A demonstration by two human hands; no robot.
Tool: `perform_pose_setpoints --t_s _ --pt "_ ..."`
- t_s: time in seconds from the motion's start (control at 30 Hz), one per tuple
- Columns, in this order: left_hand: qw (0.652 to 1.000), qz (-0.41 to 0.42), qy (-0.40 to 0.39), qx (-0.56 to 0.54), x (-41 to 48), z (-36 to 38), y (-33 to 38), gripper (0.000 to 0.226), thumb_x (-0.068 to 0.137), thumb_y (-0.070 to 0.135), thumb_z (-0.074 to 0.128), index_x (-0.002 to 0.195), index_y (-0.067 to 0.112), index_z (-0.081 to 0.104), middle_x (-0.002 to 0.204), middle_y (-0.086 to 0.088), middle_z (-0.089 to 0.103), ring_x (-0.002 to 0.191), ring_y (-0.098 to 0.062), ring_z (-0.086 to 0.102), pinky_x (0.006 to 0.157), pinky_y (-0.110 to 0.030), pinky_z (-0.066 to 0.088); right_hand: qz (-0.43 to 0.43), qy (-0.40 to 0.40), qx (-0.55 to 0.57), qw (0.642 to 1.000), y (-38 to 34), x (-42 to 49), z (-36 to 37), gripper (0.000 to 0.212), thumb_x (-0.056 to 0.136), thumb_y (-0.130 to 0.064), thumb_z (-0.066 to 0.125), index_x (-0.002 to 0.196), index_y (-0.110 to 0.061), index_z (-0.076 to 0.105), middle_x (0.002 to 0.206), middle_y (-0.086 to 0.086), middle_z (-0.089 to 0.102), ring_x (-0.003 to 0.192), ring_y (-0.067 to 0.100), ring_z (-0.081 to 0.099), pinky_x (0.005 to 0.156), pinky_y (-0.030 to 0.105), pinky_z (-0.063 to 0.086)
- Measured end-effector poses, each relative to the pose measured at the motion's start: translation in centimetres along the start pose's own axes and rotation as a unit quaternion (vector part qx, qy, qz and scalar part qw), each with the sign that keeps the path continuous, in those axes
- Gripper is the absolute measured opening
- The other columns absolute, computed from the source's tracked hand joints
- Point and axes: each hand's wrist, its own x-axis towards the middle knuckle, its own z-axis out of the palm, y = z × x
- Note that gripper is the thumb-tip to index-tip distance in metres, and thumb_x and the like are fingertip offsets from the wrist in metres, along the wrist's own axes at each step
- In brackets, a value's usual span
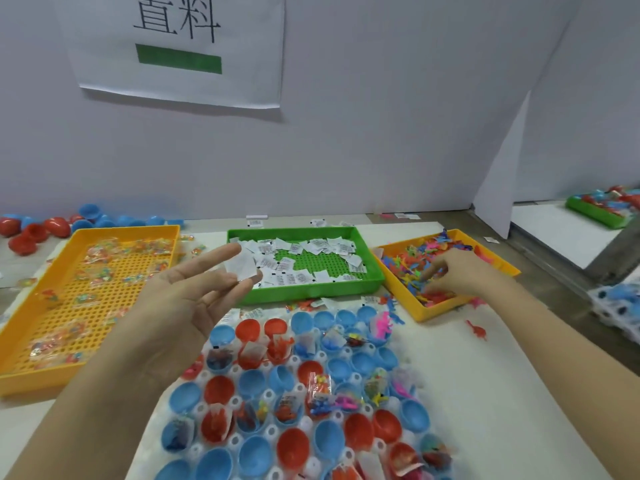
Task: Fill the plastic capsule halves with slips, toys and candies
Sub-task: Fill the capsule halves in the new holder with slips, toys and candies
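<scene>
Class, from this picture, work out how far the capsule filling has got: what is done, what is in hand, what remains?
Done: several halves, like this red capsule half, already hold a toy and a slip. In hand: the left hand pinches a paper slip, and the right hand digs in the toy tray. Left: many halves, like this blue capsule half, are empty.

candy tray (pixel 128 229) left | slip tray (pixel 311 291) centre | toy tray (pixel 440 311) right | capsule halves (pixel 311 370) before all 3 trays
</scene>
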Motion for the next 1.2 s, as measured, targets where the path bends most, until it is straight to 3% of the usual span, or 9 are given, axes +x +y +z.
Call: perform_pose_setpoints --t_s 0.13,0.23,0.33,0.5,0.63,0.87,0.93,1.03,1.2 --pt "1.0 -0.005 0.007 0.001 -0.3 0.4 0.0 0.034 0.085 -0.013 0.054 0.105 0.006 0.072 0.127 -0.014 0.057 0.087 -0.027 0.075 0.056 -0.018 0.057 -0.027 0.06 0.053 0.996 0.7 -0.2 0.4 0.015 0.081 -0.016 0.076 0.074 -0.025 0.067 0.089 -0.005 0.068 0.072 -0.001 0.055 0.055 0.014 0.036" --pt "1.0 -0.005 0.005 0.004 -0.6 0.5 -0.1 0.033 0.085 -0.014 0.054 0.106 0.006 0.072 0.128 -0.014 0.059 0.087 -0.028 0.075 0.055 -0.019 0.057 -0.029 0.072 0.062 0.995 1.1 -0.3 0.5 0.008 0.085 -0.013 0.071 0.087 -0.021 0.07 0.094 -0.003 0.065 0.072 0.0 0.054 0.056 0.014 0.036" --pt "1.0 -0.01 0.005 0.004 -0.6 0.6 -0.2 0.034 0.085 -0.015 0.054 0.105 0.006 0.072 0.137 -0.016 0.054 0.089 -0.029 0.074 0.056 -0.019 0.058 -0.023 0.02 0.015 0.999 1.0 -0.6 0.4 0.02 0.085 -0.022 0.071 0.105 -0.016 0.071 0.103 -0.002 0.066 0.086 0.009 0.058 0.066 0.017 0.041" --pt "1.0 -0.011 0.001 0.007 -0.7 0.7 -0.2 0.034 0.086 -0.015 0.054 0.104 0.006 0.074 0.137 -0.013 0.054 0.088 -0.029 0.075 0.054 -0.02 0.058 -0.029 0.035 0.014 0.999 0.9 -0.4 0.5 0.009 0.086 -0.017 0.07 0.094 -0.015 0.073 0.096 -0.001 0.07 0.074 0.003 0.057 0.058 0.013 0.038" --pt "1.0 -0.009 -0.002 0.007 -0.9 0.7 -0.2 0.035 0.086 -0.015 0.054 0.105 0.006 0.073 0.132 -0.011 0.057 0.087 -0.029 0.075 0.053 -0.019 0.057 -0.041 0.096 0.078 0.992 1.1 -0.1 0.2 0.016 0.087 -0.015 0.067 0.076 -0.026 0.063 0.084 -0.005 0.065 0.071 0.0 0.055 0.055 0.016 0.037" --pt "1.0 0.008 -0.003 0.009 -1.1 0.6 -0.2 0.033 0.083 -0.014 0.057 0.103 0.006 0.074 0.11 -0.006 0.064 0.088 -0.029 0.075 0.054 -0.02 0.057 -0.067 0.266 0.259 0.926 -0.5 -1.1 -0.4 0.003 0.092 -0.019 0.058 0.091 -0.021 0.058 0.094 0.009 0.064 0.08 0.021 0.059 0.058 0.027 0.047" --pt "1.0 0.018 -0.002 0.015 -1.3 0.7 -0.2 0.033 0.084 -0.014 0.057 0.104 0.006 0.073 0.099 -0.005 0.071 0.09 -0.03 0.074 0.056 -0.02 0.058 -0.148 0.216 0.364 0.894 -3.7 -3.1 -1.0 0.012 0.095 -0.017 0.056 0.089 -0.027 0.058 0.097 0.007 0.061 0.081 0.019 0.059 0.06 0.026 0.054" --pt "0.999 0.033 -0.001 0.042 -1.6 0.8 -0.4 0.033 0.086 -0.014 0.058 0.105 0.009 0.073 0.08 -0.001 0.077 0.093 -0.032 0.073 0.057 -0.02 0.058 -0.304 0.043 0.444 0.842 -9.8 -7.7 -1.2 0.016 0.093 -0.019 0.061 0.088 -0.034 0.065 0.087 -0.003 0.062 0.074 0.01 0.062 0.054 0.025 0.054" --pt "0.996 0.059 0.002 0.062 -2.3 1.0 -0.3 0.033 0.088 -0.013 0.058 0.103 0.011 0.073 0.101 -0.02 0.07 0.08 -0.023 0.074 0.059 -0.019 0.058 -0.386 -0.115 0.434 0.806 -16.7 -12.4 -0.6 0.019 0.085 -0.013 0.069 0.095 -0.027 0.075 0.081 0.007 0.071 0.066 0.009 0.066 0.061 0.022 0.055"
